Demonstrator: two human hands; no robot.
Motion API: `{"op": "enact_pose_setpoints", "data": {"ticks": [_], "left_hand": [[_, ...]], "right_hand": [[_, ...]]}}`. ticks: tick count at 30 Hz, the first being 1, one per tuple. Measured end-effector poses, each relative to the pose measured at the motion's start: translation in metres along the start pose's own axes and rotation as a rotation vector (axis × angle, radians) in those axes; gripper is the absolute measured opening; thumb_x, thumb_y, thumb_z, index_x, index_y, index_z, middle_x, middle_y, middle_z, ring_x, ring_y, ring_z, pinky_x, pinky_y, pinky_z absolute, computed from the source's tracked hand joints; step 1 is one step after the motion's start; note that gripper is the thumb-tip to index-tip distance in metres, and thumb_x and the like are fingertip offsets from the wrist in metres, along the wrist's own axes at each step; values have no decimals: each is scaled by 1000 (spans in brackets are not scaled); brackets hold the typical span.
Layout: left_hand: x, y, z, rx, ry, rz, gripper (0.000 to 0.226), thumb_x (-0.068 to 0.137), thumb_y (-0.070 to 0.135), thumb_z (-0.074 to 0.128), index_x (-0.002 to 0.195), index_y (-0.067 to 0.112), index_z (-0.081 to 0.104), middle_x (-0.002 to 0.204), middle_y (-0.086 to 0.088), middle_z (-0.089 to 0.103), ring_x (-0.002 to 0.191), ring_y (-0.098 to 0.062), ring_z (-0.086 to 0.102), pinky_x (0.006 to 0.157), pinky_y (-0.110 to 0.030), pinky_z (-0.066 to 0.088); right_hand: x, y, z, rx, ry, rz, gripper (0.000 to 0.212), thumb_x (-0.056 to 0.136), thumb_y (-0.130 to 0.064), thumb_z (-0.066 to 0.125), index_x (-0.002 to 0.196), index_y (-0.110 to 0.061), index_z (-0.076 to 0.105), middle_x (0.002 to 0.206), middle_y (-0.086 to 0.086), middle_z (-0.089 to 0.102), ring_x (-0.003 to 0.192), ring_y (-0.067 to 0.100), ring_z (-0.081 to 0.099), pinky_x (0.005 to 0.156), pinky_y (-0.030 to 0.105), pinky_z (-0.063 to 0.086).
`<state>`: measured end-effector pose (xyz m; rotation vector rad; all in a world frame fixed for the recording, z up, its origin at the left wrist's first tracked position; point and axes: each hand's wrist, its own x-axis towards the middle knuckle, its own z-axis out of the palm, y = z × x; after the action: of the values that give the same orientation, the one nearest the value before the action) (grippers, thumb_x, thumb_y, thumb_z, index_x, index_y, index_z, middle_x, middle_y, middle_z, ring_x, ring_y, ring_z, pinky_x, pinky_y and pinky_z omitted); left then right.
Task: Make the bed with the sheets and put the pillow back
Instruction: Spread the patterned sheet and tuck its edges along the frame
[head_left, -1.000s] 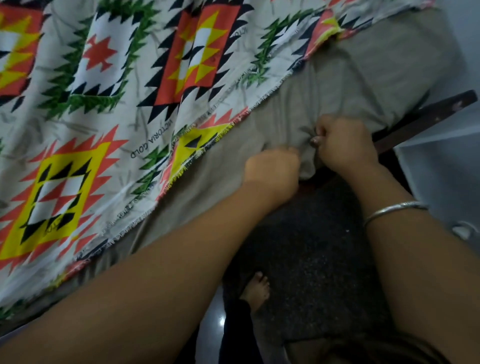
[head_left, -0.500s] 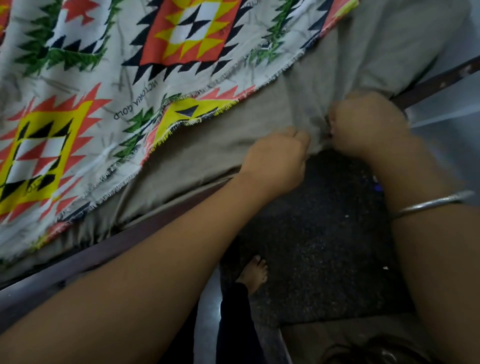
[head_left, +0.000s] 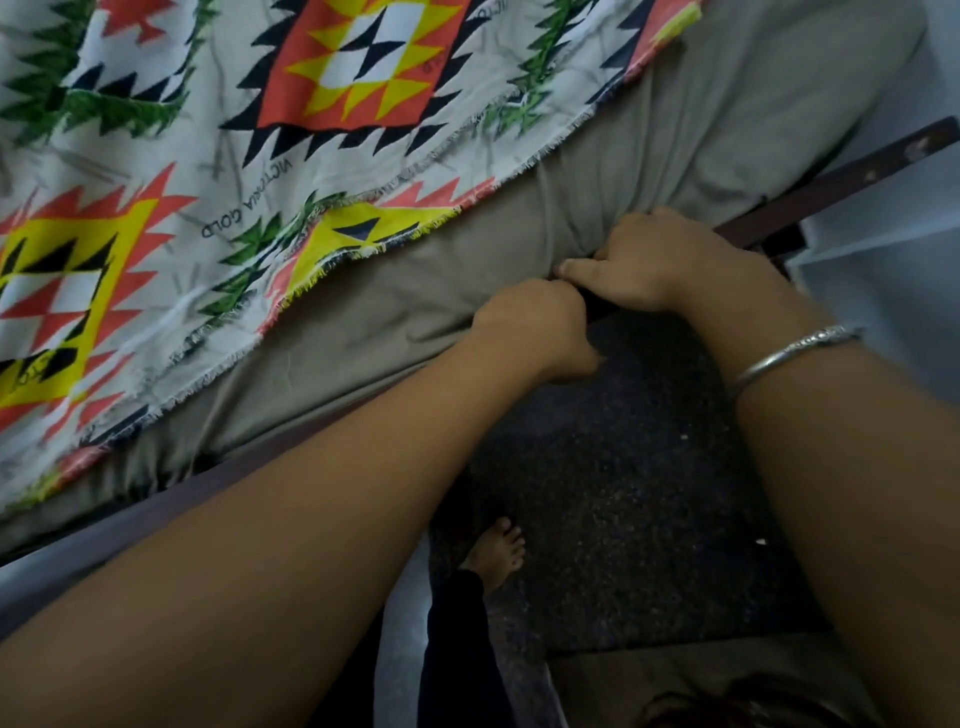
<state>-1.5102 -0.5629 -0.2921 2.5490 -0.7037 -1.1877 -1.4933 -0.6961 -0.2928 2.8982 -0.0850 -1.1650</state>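
Observation:
A plain grey-beige sheet covers the mattress and hangs over its near edge. Over it lies a patterned sheet with orange, yellow, green and black shapes and a frayed edge. My left hand has its fingers curled under the beige sheet's lower edge, at the bed's side. My right hand lies just right of it, fingers curled onto the same edge where it meets the dark bed frame. The fingertips of both hands are hidden under the fabric. No pillow is in view.
The dark bed frame rail runs along the mattress's near side. A dark speckled mat lies on the floor below, with my bare foot at its left edge. A pale wall stands at the right.
Both hands have moved down from the bunched beige sheet on the mattress side to its lower edge by the frame. The bunched fold is gone and the sheet lies flatter.

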Motion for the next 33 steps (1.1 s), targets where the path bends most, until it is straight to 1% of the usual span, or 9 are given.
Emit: {"op": "enact_pose_setpoints", "data": {"ticks": [3,6,9,14,19,22,25,27,33], "left_hand": [[0,9,-14,106,167,54,37,89,39,54,118,16,56,118,-10,59,108,-30,57,69,-32,35],[9,16,-31,65,300,127,34,90,37,51,115,14,54,117,-12,58,108,-33,55,68,-34,34],[33,27,-42,45,288,200,41,88,35,54,120,10,48,121,-15,49,111,-35,49,79,-40,43],[75,51,-55,146,274,241,50,87,34,57,129,12,41,130,-13,37,114,-35,43,86,-43,43],[105,71,-65,189,307,291,60,89,34,52,140,8,32,133,-13,36,116,-35,43,89,-43,42],[124,85,-67,156,331,237,64,92,31,49,144,3,25,137,-14,34,118,-35,42,89,-43,42],[146,101,-72,119,426,78,53,93,28,51,138,6,32,131,-13,39,113,-34,47,80,-40,44],[158,117,-74,97,476,11,38,95,27,50,127,10,40,126,-11,45,109,-32,52,71,-39,43],[168,146,-77,133,400,-9,22,98,19,39,117,10,47,122,-10,53,105,-32,56,64,-34,30]], "right_hand": [[-2,18,-7,129,108,-79,45,87,-50,47,93,-11,68,108,19,64,97,33,58,73,34,43],[-8,45,-7,212,424,-56,27,88,-33,54,94,-11,68,97,22,66,91,39,60,73,40,46],[-3,68,-8,249,581,68,34,82,-34,49,100,-10,64,100,23,62,97,41,56,79,44,45],[17,103,-21,209,633,221,33,87,-26,58,116,-10,56,116,25,49,110,44,46,87,52,42],[43,132,-40,322,679,400,38,92,-27,53,122,-4,48,130,26,38,116,44,40,94,47,38],[55,141,-50,341,670,525,48,93,-37,51,127,-3,43,136,26,33,122,42,35,99,43,32],[65,155,-59,294,664,462,54,94,-40,52,125,3,43,133,27,38,120,41,38,93,43,35],[71,167,-62,250,621,386,46,96,-32,50,123,5,45,129,27,41,117,42,42,90,44,38],[67,196,-62,161,540,161,31,98,-16,43,119,6,47,122,29,47,109,43,47,76,43,39]]}}
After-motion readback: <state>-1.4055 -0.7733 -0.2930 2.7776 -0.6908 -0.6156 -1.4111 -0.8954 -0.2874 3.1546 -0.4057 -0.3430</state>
